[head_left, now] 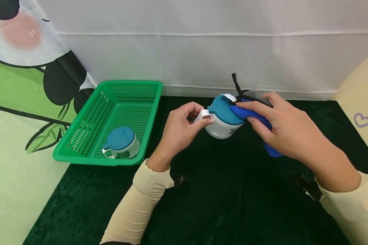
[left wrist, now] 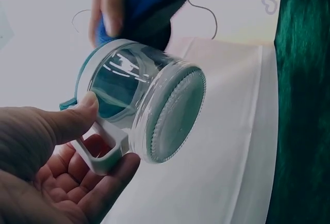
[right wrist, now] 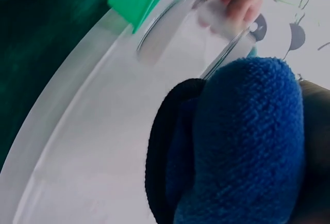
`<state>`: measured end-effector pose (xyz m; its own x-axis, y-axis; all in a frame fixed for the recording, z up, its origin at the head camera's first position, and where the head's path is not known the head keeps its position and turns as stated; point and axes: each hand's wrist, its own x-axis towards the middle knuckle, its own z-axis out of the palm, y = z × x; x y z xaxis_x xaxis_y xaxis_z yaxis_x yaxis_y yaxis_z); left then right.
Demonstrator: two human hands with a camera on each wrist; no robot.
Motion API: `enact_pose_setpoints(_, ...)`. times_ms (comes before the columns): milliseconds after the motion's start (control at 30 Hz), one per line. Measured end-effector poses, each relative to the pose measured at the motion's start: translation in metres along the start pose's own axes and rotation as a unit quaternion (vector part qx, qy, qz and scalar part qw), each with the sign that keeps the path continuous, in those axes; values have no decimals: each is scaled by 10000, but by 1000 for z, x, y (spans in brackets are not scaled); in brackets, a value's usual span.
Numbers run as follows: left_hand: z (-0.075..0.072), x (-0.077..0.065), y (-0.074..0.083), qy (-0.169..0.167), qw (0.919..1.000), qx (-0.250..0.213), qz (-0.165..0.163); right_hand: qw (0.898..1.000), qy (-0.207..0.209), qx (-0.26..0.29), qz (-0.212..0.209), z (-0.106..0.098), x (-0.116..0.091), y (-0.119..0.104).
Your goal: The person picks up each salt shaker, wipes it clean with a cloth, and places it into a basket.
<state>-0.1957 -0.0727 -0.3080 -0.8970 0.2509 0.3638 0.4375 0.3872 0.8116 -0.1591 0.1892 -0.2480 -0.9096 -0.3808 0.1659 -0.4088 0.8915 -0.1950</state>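
My left hand [head_left: 184, 127] grips the white handle [left wrist: 100, 149] of a clear glass jar [head_left: 219, 131], thumb on top and fingers curled behind. The jar has a blue flip lid [head_left: 222, 107] and is held tilted above the table; its ribbed base faces the left wrist camera. In my right hand [head_left: 285, 127] is a folded blue cloth [head_left: 249, 113] with a dark grey side and a black loop. The cloth touches the lid's right edge. Blue terry fabric [right wrist: 247, 141] fills much of the right wrist view and hides most of the jar there.
A green plastic basket [head_left: 153, 126] stands at the left of the dark green tabletop [head_left: 220, 197]. Inside it sits a second jar with a blue lid [head_left: 120, 138], in the near right corner. A white fabric wall [head_left: 196, 61] rises behind the table.
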Motion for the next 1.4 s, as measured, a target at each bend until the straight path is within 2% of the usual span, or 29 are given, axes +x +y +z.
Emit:
enact_pose_setpoints(100, 2, -1, 0, -207, 9997, -31, 84, 9999, -34, -43, 127, -1, 8, 3)
enact_pose_setpoints(233, 7, -3, -1, -401, 9992, 6, 77, 9999, -46, -131, -12, 1, 9, -5)
enact_pose_setpoints(367, 6, -3, -1, -268, 9996, 127, 33, 9998, -47, -78, -178, 2, -1, -10)
enact_pose_setpoints(500, 2, -2, -1, -197, 9997, 92, 70, 9999, -64, -39, -70, 0, -7, -6)
enact_pose_setpoints(633, 4, -2, -1, -402, 9991, -17, 158, 9999, -122, -83, 47, -4, 2, 0)
enact_pose_setpoints(767, 12, -3, 1, -586, 9981, 45, 206, 9996, -193, -137, -119, -5, 14, -2)
enact_pose_setpoints(900, 18, -4, 1, -396, 9986, 316, 120, 9985, -72, -75, -536, -2, 10, -15)
enact_pose_setpoints(1067, 14, -2, -1, 35, 9996, 275, -11, 9961, 250, 53, -845, 3, -8, -22)
enact_pose_setpoints(1167, 9, -2, -1, 137, 9998, 120, -75, 9969, 334, 134, -700, 3, -13, -15)
enact_pose_setpoints(1267, 5, -1, 0, 86, 9999, -77, -56, 9980, 335, 373, -393, 3, -11, -1)
enact_pose_setpoints(1400, 5, -1, 1, -170, 9993, -295, 151, 9931, 158, 1142, -196, 0, 0, 15)
